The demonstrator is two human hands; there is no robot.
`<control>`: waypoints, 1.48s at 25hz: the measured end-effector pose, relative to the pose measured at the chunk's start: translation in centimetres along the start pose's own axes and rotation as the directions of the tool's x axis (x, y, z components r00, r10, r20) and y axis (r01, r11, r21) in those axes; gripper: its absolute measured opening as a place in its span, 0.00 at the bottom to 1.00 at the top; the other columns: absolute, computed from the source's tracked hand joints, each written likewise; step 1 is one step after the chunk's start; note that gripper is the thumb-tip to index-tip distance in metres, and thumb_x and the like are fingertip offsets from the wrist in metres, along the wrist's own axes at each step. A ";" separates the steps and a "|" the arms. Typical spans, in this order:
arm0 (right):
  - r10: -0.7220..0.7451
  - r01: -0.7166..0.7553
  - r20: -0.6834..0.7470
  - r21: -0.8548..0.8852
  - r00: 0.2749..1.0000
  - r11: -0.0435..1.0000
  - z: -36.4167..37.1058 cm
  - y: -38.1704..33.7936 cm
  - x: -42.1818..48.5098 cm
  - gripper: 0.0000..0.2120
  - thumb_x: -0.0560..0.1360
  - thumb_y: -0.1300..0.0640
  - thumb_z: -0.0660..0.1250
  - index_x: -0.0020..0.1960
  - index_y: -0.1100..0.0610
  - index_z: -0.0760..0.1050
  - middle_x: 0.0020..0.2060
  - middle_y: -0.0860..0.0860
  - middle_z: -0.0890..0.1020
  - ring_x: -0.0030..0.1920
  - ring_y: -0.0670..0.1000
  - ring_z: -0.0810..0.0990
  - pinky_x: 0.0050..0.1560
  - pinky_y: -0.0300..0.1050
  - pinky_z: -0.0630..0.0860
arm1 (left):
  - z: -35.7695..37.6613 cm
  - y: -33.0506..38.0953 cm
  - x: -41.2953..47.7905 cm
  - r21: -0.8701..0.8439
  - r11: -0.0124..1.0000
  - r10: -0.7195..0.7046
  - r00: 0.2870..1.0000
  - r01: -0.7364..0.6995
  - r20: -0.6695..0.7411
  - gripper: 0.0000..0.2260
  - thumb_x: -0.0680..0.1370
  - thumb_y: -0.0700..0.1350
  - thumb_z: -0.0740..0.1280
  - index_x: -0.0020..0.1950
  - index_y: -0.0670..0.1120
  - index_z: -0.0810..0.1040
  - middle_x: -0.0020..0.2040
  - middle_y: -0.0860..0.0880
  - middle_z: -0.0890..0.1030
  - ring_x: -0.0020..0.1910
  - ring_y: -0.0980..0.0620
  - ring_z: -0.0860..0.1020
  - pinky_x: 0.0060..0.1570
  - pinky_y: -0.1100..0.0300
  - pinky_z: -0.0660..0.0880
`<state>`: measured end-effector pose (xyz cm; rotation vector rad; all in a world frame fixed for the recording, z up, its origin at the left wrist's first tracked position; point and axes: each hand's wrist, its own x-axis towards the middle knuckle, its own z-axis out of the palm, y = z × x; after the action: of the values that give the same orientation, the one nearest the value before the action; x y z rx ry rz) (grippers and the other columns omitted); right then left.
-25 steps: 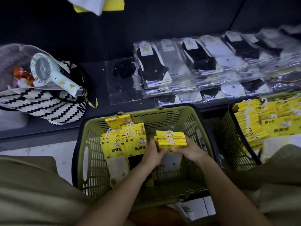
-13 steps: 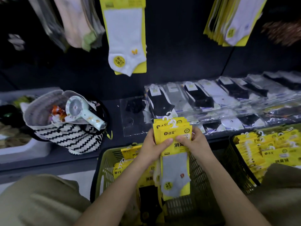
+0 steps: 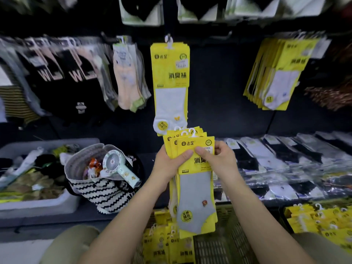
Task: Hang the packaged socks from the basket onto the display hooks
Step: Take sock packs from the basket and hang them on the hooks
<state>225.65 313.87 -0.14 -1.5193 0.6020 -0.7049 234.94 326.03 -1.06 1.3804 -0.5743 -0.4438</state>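
left grip (image 3: 165,166) curled round sock packs (image 3: 196,189) | right grip (image 3: 222,159) pinching their top right edge

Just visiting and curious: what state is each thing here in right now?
Held sock packs: fanned upright, not yet hung.
Left hand: grips the packs' left side.
Right hand: pinches the packs' right side.
Hanging yellow pack: on its display hook.
Basket: holds more yellow packs.
Striped bag: open, handheld fan lying on top.

Left hand (image 3: 167,166) and right hand (image 3: 222,161), both bare, forearms (image 3: 122,225) uncovered down to the frame's edge. Plain olive-khaki trousers (image 3: 70,242) show at the 2 bottom corners.
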 end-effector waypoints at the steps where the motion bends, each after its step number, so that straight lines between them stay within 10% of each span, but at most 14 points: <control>1: -0.015 0.015 0.013 -0.018 1.000 1.000 0.0 -1.1 0.7 0.14 0.65 0.53 0.77 0.44 0.54 0.75 0.38 0.47 0.83 0.35 0.42 0.82 0.32 0.35 0.77 | 0.0 1.0 0.7 -0.005 1.000 0.010 1.000 -0.010 0.001 0.16 0.65 0.47 0.75 0.51 0.53 0.77 0.48 0.53 0.84 0.47 0.53 0.83 0.43 0.60 0.80; 20: -0.339 0.342 0.042 -0.135 0.940 0.930 6.0 -16.3 12.1 0.09 0.76 0.53 0.64 0.48 0.59 0.75 0.44 0.56 0.82 0.47 0.56 0.81 0.51 0.59 0.78 | -9.5 15.8 9.8 0.076 0.943 0.333 0.913 -0.324 -0.235 0.19 0.65 0.57 0.70 0.53 0.52 0.78 0.46 0.57 0.85 0.44 0.57 0.83 0.35 0.68 0.78; 37: -0.354 0.301 -0.103 -0.339 0.930 0.891 8.0 -14.3 13.2 0.17 0.70 0.43 0.70 0.48 0.55 0.71 0.39 0.47 0.77 0.41 0.48 0.77 0.39 0.46 0.74 | -10.1 15.5 8.9 0.148 0.950 0.302 0.930 -0.275 -0.210 0.16 0.63 0.56 0.70 0.47 0.52 0.78 0.41 0.57 0.85 0.40 0.59 0.83 0.34 0.67 0.77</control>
<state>239.92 310.52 14.98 -1.9045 0.6069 -1.0390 247.58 330.79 14.35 1.4069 -0.6078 -0.0099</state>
